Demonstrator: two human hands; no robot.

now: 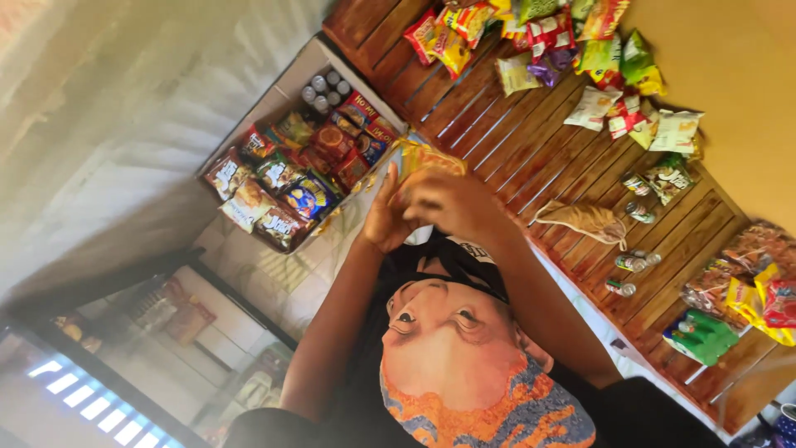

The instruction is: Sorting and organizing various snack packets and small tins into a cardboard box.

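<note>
Item in hand: one crinkled yellow-and-orange foil snack packet (427,158); you are holding it up between the open cardboard box (308,65) and the brown slatted wooden bench (531,158); your left hand (383,220) and right hand (452,203) are both closing on its lower edge, each grip narrow and pinching the foil.

Progress, judged from the layout: many bright snack packets (531,37) are already lying along the far edge of the bench, at least a dozen, overlapping too much for an exact count; the box is still sitting packed with roughly ten more, so the bulk seems only partly moved.

Other stock: about six silver-topped small tins (325,87) are standing in the box corner; four small bottles (634,261) are lying on the slats; one tan crumpled cloth bag (584,220) is resting near them; one green packet (701,336) is lying at the near end.
</note>
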